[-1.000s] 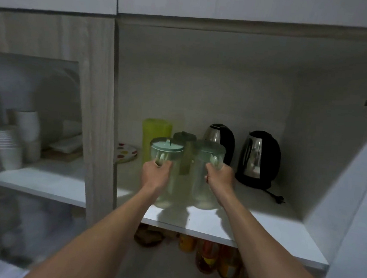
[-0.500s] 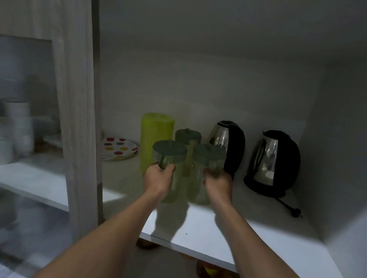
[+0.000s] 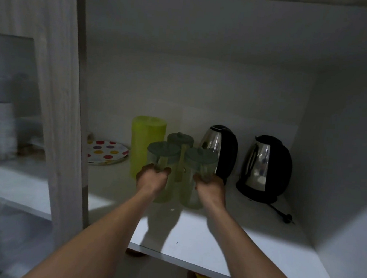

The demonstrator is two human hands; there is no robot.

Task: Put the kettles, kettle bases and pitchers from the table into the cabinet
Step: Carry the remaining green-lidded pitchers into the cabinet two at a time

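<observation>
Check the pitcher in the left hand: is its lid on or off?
On. A grey-green lid sits flat on top of the pitcher, which the left hand grips by its handle.

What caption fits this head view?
Left hand and right hand hold left pitcher and right pitcher inside the cabinet, beside two kettles.

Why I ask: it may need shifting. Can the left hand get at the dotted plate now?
Probably not yet: the left hand grips a pitcher, though the dotted plate lies unobstructed.

Glossy steel kettles (image 3: 218,151), translucent plastic pitchers (image 3: 165,159), matt white shelf (image 3: 257,246).
</observation>
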